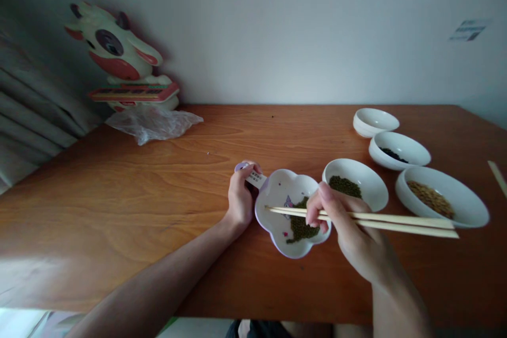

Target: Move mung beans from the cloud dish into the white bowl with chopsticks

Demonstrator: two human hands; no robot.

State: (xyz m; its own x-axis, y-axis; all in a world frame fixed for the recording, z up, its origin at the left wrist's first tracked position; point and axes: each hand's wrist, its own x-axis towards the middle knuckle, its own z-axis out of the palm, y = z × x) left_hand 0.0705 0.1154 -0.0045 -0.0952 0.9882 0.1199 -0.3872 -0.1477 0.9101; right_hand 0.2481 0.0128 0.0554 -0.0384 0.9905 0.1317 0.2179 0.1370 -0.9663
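At far left of my left hand, a grey curtain point(35, 111) hangs in folds. Beyond this hand, forward and to the left, a cow-shaped toy point(122, 58) with a red keyboard point(132, 93) stands against the wall, and a crumpled clear plastic bag point(154, 124) lies just before it on the wooden table point(190, 169). My left hand point(240, 198) is closed around the labelled handle point(255, 178) of a flower-shaped bowl point(273, 224), white inside with lilac rim. This bowl is between my two hands, and small green beans point(303, 224) lie in its part nearer to my right hand. My right hand point(352, 232) grips a pair of wooden chopsticks point(404, 219); their tips are close together above the left part of the bowl, and I cannot tell if they pinch a bean. Just beyond my right hand is a white bowl point(374, 190) with more green beans. Farther forward stands a small white bowl point(366, 125), then one point(414, 148) with dark grains. To the right of this hand, another white bowl point(471, 206) contains tan grains point(431, 199). Farthest right lies a pale stick point(498, 177).
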